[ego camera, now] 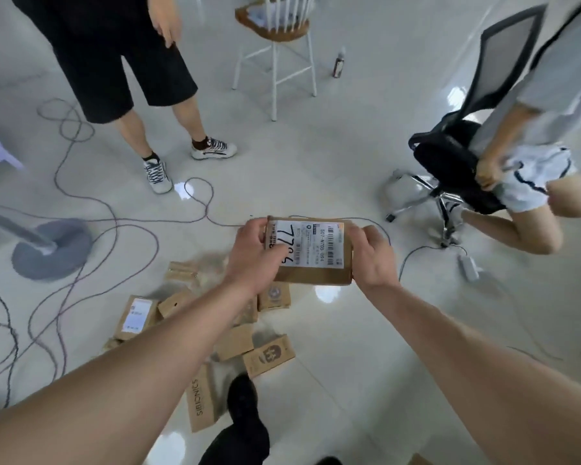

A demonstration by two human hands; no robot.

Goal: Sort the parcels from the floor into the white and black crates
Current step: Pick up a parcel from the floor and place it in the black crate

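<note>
One brown cardboard parcel is up off the floor, held level in front of the person with its white shipping label facing up. The left hand has its grip clamped on the parcel's left end, thumb lying over the label, and the right hand is clamped on the right end. Neither the white crate nor the black crate is in view, so how many parcels are already sorted cannot be told. A loose pile of parcels, at least half a dozen, lies on the floor under the forearms, so most of the sorting appears to remain.
</note>
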